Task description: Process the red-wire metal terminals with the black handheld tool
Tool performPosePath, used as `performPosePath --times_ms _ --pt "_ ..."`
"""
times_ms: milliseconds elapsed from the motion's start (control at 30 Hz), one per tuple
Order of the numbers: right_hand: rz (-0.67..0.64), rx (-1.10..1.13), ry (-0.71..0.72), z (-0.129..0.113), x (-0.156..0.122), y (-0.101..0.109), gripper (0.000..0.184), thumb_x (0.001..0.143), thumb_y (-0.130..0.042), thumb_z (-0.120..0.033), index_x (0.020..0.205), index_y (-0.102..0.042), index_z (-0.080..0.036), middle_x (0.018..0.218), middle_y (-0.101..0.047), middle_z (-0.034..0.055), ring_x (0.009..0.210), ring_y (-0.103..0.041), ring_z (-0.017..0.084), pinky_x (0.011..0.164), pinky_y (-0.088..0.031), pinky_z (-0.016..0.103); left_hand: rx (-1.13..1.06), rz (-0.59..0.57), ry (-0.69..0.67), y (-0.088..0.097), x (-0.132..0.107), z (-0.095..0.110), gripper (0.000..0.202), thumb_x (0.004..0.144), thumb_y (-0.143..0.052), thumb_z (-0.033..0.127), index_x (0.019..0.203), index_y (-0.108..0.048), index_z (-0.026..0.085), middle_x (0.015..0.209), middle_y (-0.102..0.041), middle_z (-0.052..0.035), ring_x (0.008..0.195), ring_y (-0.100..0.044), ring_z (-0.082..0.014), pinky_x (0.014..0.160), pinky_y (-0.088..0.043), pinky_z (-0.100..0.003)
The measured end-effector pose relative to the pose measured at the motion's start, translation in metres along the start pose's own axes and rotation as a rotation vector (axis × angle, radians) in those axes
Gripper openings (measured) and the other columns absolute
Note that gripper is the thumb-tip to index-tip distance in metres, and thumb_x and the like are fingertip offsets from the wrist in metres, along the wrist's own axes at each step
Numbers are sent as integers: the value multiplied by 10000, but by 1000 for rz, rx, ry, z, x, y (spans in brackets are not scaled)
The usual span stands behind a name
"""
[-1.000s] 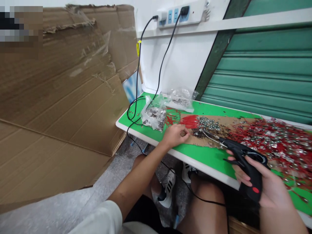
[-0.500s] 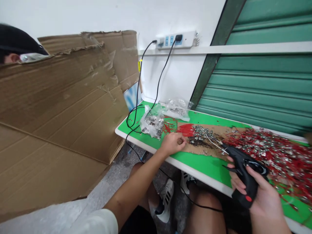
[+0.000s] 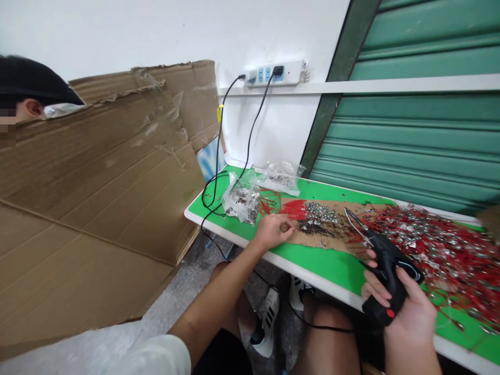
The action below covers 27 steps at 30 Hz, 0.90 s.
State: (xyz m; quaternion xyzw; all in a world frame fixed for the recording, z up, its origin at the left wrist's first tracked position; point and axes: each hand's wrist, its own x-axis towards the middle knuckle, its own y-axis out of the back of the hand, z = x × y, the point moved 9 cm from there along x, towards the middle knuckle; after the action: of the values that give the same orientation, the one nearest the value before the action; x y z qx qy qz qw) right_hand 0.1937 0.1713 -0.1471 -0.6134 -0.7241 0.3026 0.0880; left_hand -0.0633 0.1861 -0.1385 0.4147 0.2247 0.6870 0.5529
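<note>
My right hand (image 3: 406, 302) is wrapped round the handle of a black soldering gun (image 3: 390, 265) with a red button near its base. Its thin metal tip points up and left over a brown cardboard strip (image 3: 336, 239). On that strip, small shiny metal parts (image 3: 320, 212) lie in rows, with red wires (image 3: 295, 208) running out to the left. My left hand (image 3: 275, 230) rests at the strip's near left edge, thumb and fingers curled together. Whatever they may pinch is too small to make out.
A large heap of red wires with metal ends (image 3: 441, 250) covers the right of the green table (image 3: 300, 260). Clear plastic bags (image 3: 244, 200) of metal parts lie at left. Black cords lead to a power strip (image 3: 275, 74). A cardboard sheet (image 3: 97, 198) stands at left, a person behind it.
The soldering gun's tip has come up and right, away from the metal parts in rows. My left hand stays at the strip's edge. The view has shifted slightly.
</note>
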Motion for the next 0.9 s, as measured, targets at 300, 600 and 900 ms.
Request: performPosePath --times_ms 300,600,900 --pt "-48 42 5 -1 3 5 372 786 -716 -474 1059 -699 -222 807 -469 10 466 -171 72 313 -319 207 -88 13 25 9 -3 -4 115 837 -726 310 838 -782 210 754 -713 -14 734 -614 -142 773 -460 -264" --pt "8 186 42 -3 -1 7 337 827 -687 -424 1060 -701 -180 817 -452 -4 467 -187 49 337 -335 132 -290 -122 69 -38 40 84 257 873 -677 420 1001 -783 223 850 -744 -24 758 -649 -150 694 -492 -256" --pt "-18 152 26 -2 1 7 315 833 -679 -441 1066 -705 -231 808 -488 5 460 -188 57 324 -347 155 -102 -171 -4 -43 39 80 332 898 -535 245 1184 -694 193 1018 -722 -60 929 -665 -196 843 -544 -317"
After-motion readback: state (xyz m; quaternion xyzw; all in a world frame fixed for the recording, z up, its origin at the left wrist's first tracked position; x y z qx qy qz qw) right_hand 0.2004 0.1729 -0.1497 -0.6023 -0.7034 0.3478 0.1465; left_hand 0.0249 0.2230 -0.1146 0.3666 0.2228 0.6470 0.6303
